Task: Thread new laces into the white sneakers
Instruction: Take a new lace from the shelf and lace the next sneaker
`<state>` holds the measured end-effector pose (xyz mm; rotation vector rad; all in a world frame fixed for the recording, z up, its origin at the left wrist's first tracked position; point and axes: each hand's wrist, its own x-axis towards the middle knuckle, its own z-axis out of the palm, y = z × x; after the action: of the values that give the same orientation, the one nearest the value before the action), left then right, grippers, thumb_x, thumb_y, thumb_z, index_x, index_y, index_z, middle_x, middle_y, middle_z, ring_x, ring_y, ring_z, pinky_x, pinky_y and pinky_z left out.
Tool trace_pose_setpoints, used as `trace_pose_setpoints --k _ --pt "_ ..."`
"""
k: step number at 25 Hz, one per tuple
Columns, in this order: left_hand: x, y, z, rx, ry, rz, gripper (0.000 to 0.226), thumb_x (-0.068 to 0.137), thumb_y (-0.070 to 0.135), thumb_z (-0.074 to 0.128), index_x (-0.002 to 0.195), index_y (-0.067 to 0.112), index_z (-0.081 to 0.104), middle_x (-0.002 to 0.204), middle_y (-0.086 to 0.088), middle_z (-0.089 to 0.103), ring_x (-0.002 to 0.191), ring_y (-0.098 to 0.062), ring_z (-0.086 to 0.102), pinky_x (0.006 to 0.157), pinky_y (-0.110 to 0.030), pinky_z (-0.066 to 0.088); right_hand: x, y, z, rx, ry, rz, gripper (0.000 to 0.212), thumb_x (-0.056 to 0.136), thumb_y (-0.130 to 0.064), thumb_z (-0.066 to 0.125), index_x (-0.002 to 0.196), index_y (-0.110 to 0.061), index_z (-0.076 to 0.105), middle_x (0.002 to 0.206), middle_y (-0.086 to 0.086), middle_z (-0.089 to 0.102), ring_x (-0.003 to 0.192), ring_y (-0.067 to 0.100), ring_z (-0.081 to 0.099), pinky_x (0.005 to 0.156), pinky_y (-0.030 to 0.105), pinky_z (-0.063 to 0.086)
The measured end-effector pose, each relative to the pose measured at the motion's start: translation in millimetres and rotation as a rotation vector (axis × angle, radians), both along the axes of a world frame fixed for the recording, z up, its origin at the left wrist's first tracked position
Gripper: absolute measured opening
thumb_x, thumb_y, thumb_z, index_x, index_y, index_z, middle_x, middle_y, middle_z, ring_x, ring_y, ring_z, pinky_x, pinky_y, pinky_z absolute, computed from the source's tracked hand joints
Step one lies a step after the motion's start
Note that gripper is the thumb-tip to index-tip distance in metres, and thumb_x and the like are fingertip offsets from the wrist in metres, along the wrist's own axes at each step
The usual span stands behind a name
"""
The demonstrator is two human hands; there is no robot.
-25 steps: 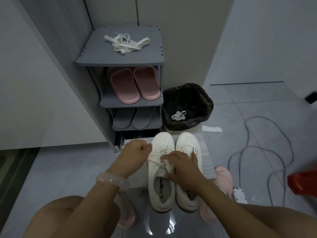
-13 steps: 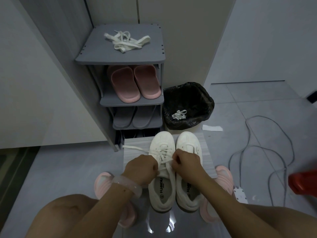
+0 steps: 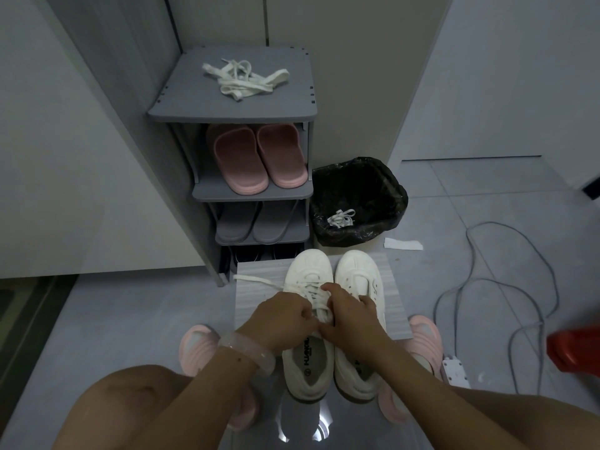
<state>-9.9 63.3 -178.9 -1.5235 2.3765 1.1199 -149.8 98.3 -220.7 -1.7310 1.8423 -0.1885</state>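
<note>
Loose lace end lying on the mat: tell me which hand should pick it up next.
Left. The loose lace end trails off the left sneaker on the side of the left hand; the right hand would have to cross over.

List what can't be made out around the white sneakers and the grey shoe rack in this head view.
- Upper eyelets of the left white sneaker: covered by the left hand and right hand.
- Each hand's grip on the white lace: curled fingers hide it.
- Dark shoes on the grey shoe rack's bottom tier: shadowed.
- Red object: cut off by the right edge.
</note>
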Motion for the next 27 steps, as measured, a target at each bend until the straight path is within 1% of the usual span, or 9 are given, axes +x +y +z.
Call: trace_pose_setpoints --k 3,5,10,15,18,20,22,25,27 --pt "3.4 -3.2 13.0 0.056 0.105 0.082 0.045 0.085 0.015 0.052 0.046 0.015 0.029 0.054 0.0 0.035 0.056 -0.012 0.035 0.053 -0.024 0.026 0.1 -3.1 -0.6 0.036 -0.031 -0.031 0.068 0.085 -0.033 0.058 0.142 -0.021 0.022 0.128 -0.002 0.053 0.123 0.015 0.046 0.111 0.038 0.019" --pt "11.4 -9.6 21.0 0.081 0.129 0.138 0.045 0.084 0.015 0.053 0.046 0.015 0.029 0.057 -0.005 0.039 0.057 -0.015 0.038 0.054 -0.025 0.028 -0.1 -4.4 -0.3 0.048 -0.028 -0.037 0.07 0.084 -0.034 0.059 0.142 -0.02 0.022 0.127 -0.001 0.053 0.121 0.016 0.048 0.11 0.038 0.019" --pt "16.1 -8.7 14.6 -0.021 -0.065 0.055 0.038 0.086 0.023 0.049 0.053 0.017 0.032 0.072 -0.005 0.048 0.07 -0.017 0.047 0.062 -0.028 0.033 -1.2 -4.3 2.4 0.05 -0.039 -0.038 0.07 0.083 -0.037 0.062 0.141 -0.022 0.025 0.128 -0.002 0.052 0.119 0.016 0.049 0.112 0.039 0.018" --pt "18.5 -13.3 35.4 0.293 0.274 0.163 0.04 0.082 0.009 0.046 0.043 0.017 0.039 0.048 0.001 0.044 0.046 -0.012 0.05 0.063 -0.029 0.042 -2.4 -4.2 2.4 0.055 -0.028 -0.037 0.068 0.085 -0.036 0.06 0.141 -0.021 0.025 0.128 -0.001 0.052 0.119 0.016 0.049 0.112 0.039 0.02" --pt "25.2 -14.9 31.2 0.208 0.14 0.077 0.03 0.086 0.013 0.046 0.056 0.012 0.048 0.059 -0.001 0.055 0.053 -0.014 0.054 0.061 -0.025 0.045 -2.2 -4.9 3.7 0.072 -0.026 -0.029 0.064 0.085 -0.039 0.06 0.138 -0.022 0.03 0.114 -0.005 0.053 0.116 0.014 0.051 0.113 0.039 0.017" --pt "25.6 -12.8 24.3 0.179 0.006 -0.004 0.024 0.089 0.017 0.047 0.065 0.012 0.049 0.065 0.002 0.054 0.054 -0.012 0.053 0.058 -0.023 0.044 -4.0 -6.0 5.1 0.091 -0.054 -0.032 0.051 0.087 -0.039 0.057 0.132 -0.023 0.037 0.1 -0.01 0.051 0.105 0.01 0.052 0.115 0.041 0.013" --pt "25.5 -12.3 16.5 0.121 -0.061 -0.04 0.025 0.09 0.02 0.047 0.066 0.013 0.047 0.068 0.002 0.051 0.054 -0.011 0.05 0.056 -0.022 0.041 -5.1 -6.4 7.6 0.088 -0.097 -0.056 0.038 0.09 -0.037 0.054 0.123 -0.022 0.043 0.094 -0.011 0.054 0.094 0.008 0.052 0.116 0.042 0.01" --pt "25.7 -16.8 6.0 0.001 -0.177 -0.052 0.036 0.094 0.035 0.043 0.064 0.014 0.048 0.069 0.004 0.048 0.069 -0.015 0.05 0.065 -0.027 0.039 -2.8 -2.7 9.6 0.053 -0.007 0.009 0.038 0.089 -0.039 0.053 0.122 -0.023 0.043 0.102 -0.008 0.056 0.104 0.012 0.054 0.116 0.044 0.007" --pt "22.1 -15.4 -1.9 -0.027 -0.236 0.005 0.043 0.096 0.045 0.035 0.08 0.012 0.059 0.083 0.0 0.059 0.08 -0.018 0.055 0.072 -0.029 0.041 1.1 0.5 8.1 0.001 0.11 0.064 0.043 0.089 -0.043 0.051 0.125 -0.023 0.039 0.107 -0.006 0.059 0.109 0.013 0.054 0.115 0.045 0.007"
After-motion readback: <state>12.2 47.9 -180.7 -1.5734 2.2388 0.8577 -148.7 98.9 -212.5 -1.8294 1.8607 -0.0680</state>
